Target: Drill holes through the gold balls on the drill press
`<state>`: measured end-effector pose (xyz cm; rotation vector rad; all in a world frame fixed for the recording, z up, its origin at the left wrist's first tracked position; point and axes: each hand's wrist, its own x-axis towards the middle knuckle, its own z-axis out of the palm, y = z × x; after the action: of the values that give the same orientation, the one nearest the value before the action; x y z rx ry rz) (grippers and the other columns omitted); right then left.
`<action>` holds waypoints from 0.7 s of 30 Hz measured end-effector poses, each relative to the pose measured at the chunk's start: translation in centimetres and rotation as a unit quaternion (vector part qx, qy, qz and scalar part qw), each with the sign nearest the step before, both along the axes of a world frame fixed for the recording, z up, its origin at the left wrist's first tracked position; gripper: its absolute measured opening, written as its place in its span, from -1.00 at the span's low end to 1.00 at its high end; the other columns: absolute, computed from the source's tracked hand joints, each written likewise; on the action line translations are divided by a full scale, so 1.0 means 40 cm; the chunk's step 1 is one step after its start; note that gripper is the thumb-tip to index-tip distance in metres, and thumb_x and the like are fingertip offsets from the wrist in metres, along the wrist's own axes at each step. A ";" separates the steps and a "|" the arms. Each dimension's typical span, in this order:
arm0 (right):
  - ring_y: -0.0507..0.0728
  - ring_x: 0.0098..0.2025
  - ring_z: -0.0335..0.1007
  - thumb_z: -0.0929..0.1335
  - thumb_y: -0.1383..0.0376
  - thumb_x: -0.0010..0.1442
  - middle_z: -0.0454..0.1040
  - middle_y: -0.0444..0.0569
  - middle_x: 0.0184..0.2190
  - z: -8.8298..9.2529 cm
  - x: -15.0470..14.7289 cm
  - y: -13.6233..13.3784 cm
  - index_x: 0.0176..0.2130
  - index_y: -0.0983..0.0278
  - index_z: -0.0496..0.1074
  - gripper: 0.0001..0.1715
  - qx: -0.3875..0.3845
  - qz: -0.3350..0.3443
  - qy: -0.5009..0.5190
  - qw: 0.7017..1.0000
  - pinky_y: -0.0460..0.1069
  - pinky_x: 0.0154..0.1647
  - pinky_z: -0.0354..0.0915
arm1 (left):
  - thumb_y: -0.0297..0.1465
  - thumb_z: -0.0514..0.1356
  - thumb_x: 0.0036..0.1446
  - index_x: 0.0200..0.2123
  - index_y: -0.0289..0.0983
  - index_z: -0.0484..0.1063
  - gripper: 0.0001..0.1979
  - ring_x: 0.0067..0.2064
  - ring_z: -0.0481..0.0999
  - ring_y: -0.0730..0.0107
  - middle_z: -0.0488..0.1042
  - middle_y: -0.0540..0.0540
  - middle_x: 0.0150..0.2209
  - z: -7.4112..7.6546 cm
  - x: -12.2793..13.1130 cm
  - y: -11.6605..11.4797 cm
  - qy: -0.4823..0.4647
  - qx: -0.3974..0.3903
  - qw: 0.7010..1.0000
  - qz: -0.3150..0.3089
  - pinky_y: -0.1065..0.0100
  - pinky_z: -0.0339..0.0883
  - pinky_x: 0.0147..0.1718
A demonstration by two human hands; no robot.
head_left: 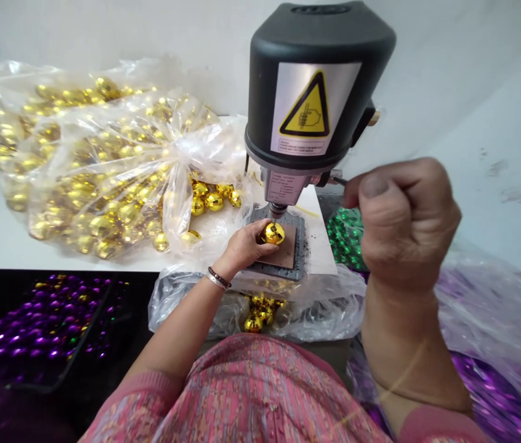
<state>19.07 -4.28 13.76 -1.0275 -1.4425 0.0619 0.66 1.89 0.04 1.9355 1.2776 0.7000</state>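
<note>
Between the thumb and fingers of my left hand (247, 247) is a shiny gold faceted ball (273, 234), held over the base plate (288, 253) of a black bench drill press (320, 92). The drill's bit comes down to the top of the ball; whether it has entered the ball I cannot tell. My right hand (403, 224) is raised on the right, its fingers closed round the drill's feed lever (338, 181), of which only a short piece shows.
A large clear plastic bag (177, 147) of gold balls lies on the white table (135, 263) to the left. An open bag (325, 314) with more gold balls is below the table edge. Purple balls (34, 326) fill a dark tray at lower left. Green balls (347, 237) lie behind my right hand.
</note>
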 end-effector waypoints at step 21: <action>-0.02 -0.38 0.38 0.28 0.34 0.28 0.43 -0.16 -0.44 -0.154 -0.008 0.020 -0.25 0.18 0.37 -0.92 0.145 0.009 -0.034 0.989 -0.02 -0.28 0.33 | -0.38 0.37 0.03 0.21 -0.26 0.42 -0.37 0.07 0.55 0.15 0.56 -0.13 0.12 0.005 -0.002 -0.004 -0.008 -0.014 1.000 -0.009 0.22 0.37 0.10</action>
<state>18.74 -3.46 7.59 -0.7841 -1.4727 -0.1663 0.59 1.75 0.22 1.9127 1.2539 0.6831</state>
